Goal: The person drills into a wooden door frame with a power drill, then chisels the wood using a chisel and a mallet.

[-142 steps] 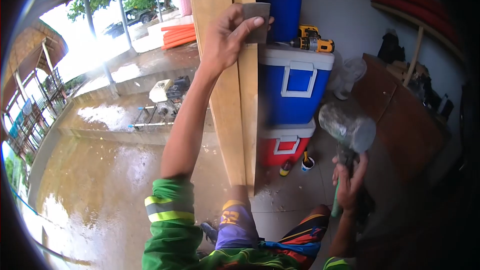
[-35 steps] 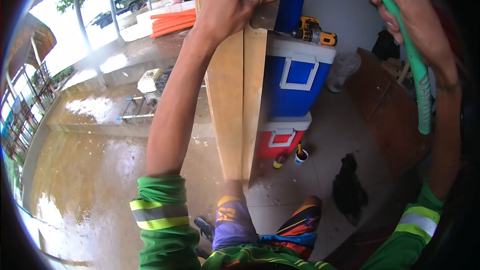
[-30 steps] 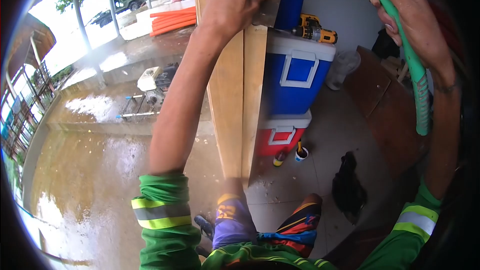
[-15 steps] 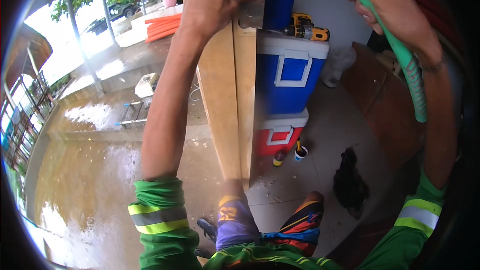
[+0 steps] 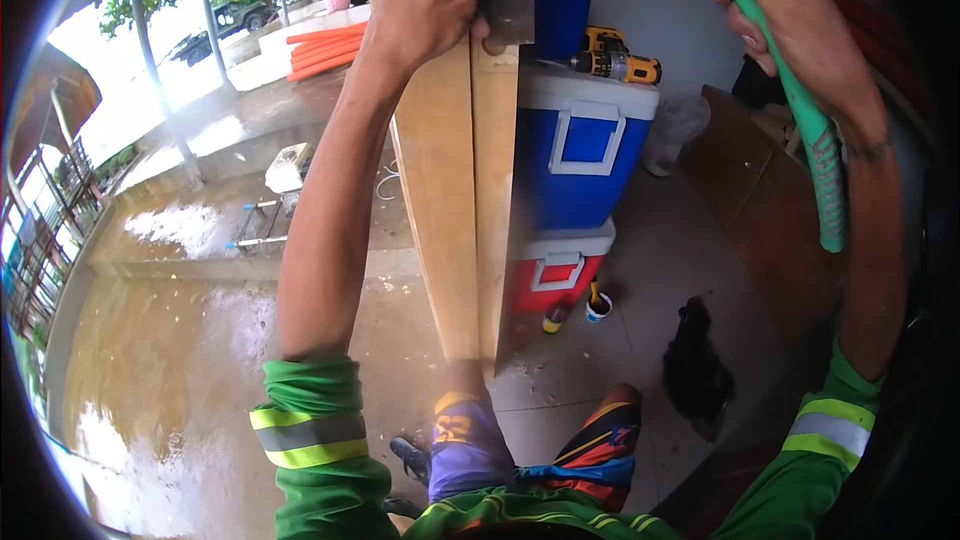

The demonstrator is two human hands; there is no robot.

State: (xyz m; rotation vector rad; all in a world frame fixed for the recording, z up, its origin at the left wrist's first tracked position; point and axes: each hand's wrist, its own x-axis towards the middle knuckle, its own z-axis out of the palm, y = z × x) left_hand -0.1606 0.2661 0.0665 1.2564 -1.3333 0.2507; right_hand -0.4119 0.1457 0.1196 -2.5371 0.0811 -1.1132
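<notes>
My left hand (image 5: 425, 5) is closed at the upper edge of a tall wooden door panel (image 5: 440, 170), its thumb lying along a dark flat metal plate (image 5: 512, 2). The plate lies against the narrow side of the wood, and a small pale notch shows just under it. The fingers behind the plate are partly hidden. At upper right, my right hand (image 5: 790, 25) grips a tool with a green handle (image 5: 822, 170), whose grip end hangs down along the forearm. The tool's head is mostly cut off by the frame's top.
Right of the panel, a blue cooler (image 5: 590, 140) stands on a red cooler (image 5: 560, 275), with a yellow drill (image 5: 617, 62) on top. A small tub with a brush (image 5: 598, 306) and a black bundle (image 5: 697, 365) lie on the floor. Orange pipes (image 5: 325, 48) lie at left.
My left hand and the metal plate have shifted slightly up, uncovering more of the notch in the wood. My right hand still holds the green-handled tool, slightly shifted.
</notes>
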